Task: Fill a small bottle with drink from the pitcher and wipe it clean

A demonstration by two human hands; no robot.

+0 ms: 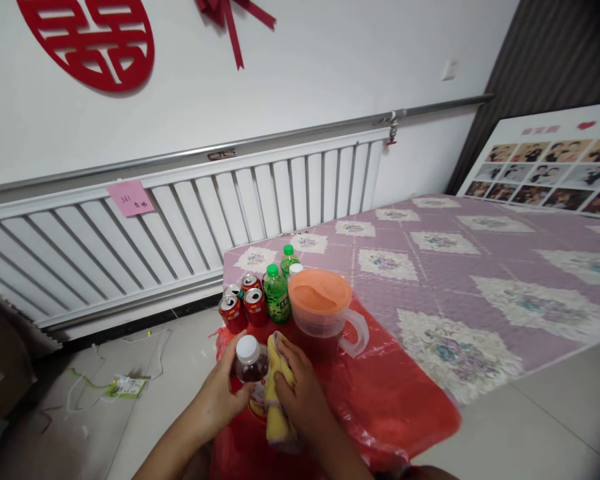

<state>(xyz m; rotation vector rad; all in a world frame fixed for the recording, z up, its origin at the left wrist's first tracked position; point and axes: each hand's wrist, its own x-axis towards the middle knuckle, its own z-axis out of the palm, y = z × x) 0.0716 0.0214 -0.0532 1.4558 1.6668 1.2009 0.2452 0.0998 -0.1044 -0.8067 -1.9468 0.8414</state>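
Note:
My left hand (223, 393) is wrapped round a clear bottle (253, 360) with a white cap and dark liquid inside. Folded yellow cloth (279, 407) is gripped in my right hand (300, 390), against the bottle's right side. Both are above a table covered in red plastic (385, 393). Just beyond my hands stand several red cans (233, 315), green-capped bottles (277, 297) and a partly hidden white-capped bottle (295, 269). A clear plastic jug (317, 325) with an orange lid is beyond my right hand, its handle pointing right.
A purple quilted cover (395, 260) with floral diamonds spreads to the right. Behind is a white radiator (200, 220) with a pink note (131, 199). A photo board (555, 163) leans at the far right. Strings and a green packet (126, 387) lie on the floor at left.

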